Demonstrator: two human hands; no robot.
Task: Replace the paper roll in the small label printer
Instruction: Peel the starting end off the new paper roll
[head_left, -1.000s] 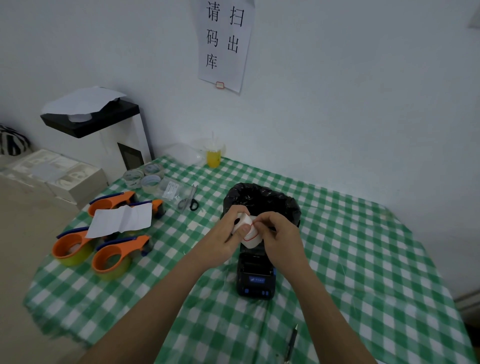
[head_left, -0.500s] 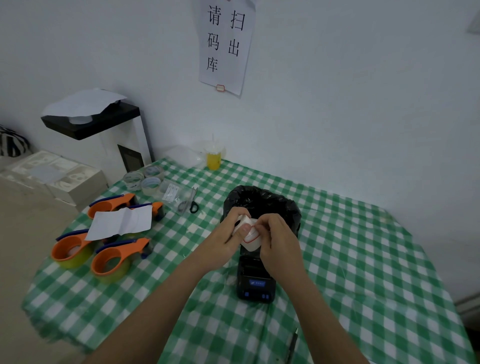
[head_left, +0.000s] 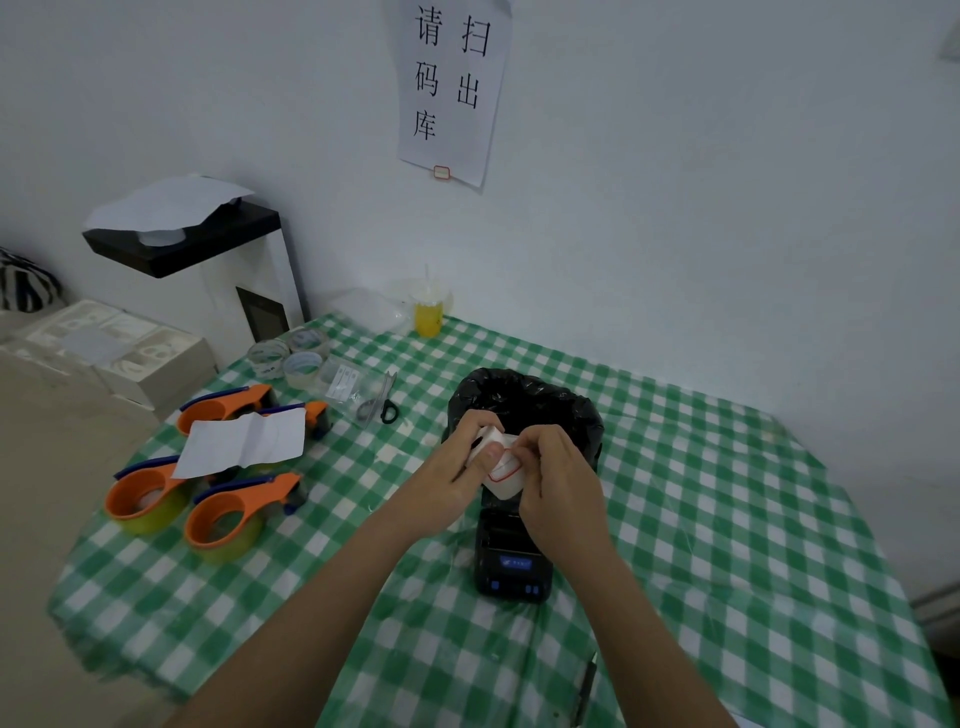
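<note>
Head view: both hands hold a white, red-outlined paper roll (head_left: 497, 467) above the printer (head_left: 511, 564).

Green and white checks cover the tablecloth (head_left: 701, 519). The tape dispensers (head_left: 223, 519) are orange with blue trim. The label printer (head_left: 511, 566) is black with a blue-lit screen; the bin bag (head_left: 524, 400) black. The paper roll (head_left: 501, 475) is white, its labels red-edged. The drink cup (head_left: 428, 314) holds yellow.
</note>
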